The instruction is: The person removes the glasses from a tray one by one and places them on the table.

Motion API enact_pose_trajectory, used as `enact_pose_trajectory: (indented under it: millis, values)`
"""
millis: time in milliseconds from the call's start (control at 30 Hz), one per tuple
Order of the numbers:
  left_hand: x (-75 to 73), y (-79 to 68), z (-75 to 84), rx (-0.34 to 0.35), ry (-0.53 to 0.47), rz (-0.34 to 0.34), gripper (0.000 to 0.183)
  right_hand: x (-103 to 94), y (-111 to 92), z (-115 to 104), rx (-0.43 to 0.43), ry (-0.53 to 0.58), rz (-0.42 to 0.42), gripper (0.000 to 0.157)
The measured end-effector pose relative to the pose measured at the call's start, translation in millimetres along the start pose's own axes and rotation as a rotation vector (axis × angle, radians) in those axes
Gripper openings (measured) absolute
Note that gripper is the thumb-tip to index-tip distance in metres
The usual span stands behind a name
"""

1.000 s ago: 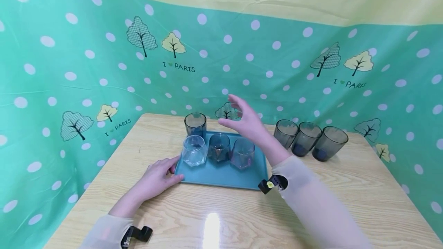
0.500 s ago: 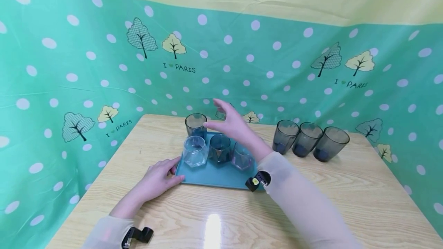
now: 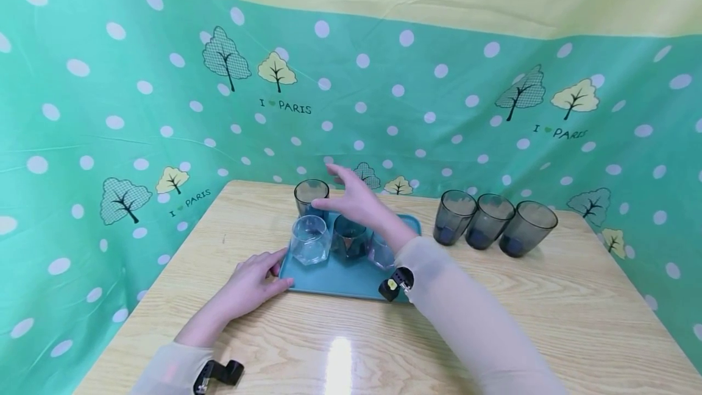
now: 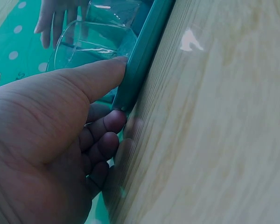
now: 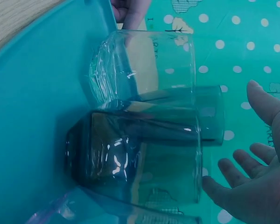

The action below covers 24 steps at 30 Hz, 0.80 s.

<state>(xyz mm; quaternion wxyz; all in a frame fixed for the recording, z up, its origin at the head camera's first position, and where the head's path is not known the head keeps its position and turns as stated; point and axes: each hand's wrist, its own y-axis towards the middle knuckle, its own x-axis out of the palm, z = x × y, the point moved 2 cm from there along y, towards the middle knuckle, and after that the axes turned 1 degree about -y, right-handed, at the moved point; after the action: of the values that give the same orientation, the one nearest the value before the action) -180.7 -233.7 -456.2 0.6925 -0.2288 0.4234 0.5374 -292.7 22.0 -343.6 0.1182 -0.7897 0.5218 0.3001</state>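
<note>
My left hand holds the left front corner of a blue-green tray, thumb on the rim and fingers curled against its side, as the left wrist view shows. On the tray stand three short faceted glasses in a row: a clear one, a dark grey one and a faintly pinkish one partly behind my right forearm. A tall grey glass stands behind the clear one, at the tray's back left. My right hand is spread with nothing in it, thumb overlapping the tall glass in the head view.
Three more tall grey glasses, a left one, a middle one and a right one, stand close together on the wooden table right of the tray. A green dotted curtain hangs behind the table.
My right hand has moved left and slightly down, from above the tray's back right to beside the tall grey glass at back left. The left hand has stayed at the tray corner.
</note>
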Motion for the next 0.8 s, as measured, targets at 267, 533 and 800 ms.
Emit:
enact_pose_trajectory:
  millis: [267, 533, 800]
  values:
    - [-0.3, 0.3, 0.2, 0.004, -0.001, 0.003, 0.073, 11.3, 9.3, 0.5, 0.01, -0.031, -0.013, 0.097]
    - [-0.7, 1.2, 0.7, -0.004, -0.007, -0.003, 0.074, 14.8, 14.7, 1.3, 0.016, -0.036, -0.004, 0.096]
    - [-0.6, 0.7, 0.6, -0.014, -0.006, -0.013, 0.074, 21.0, 18.7, 6.9, 0.042, -0.068, -0.019, 0.098]
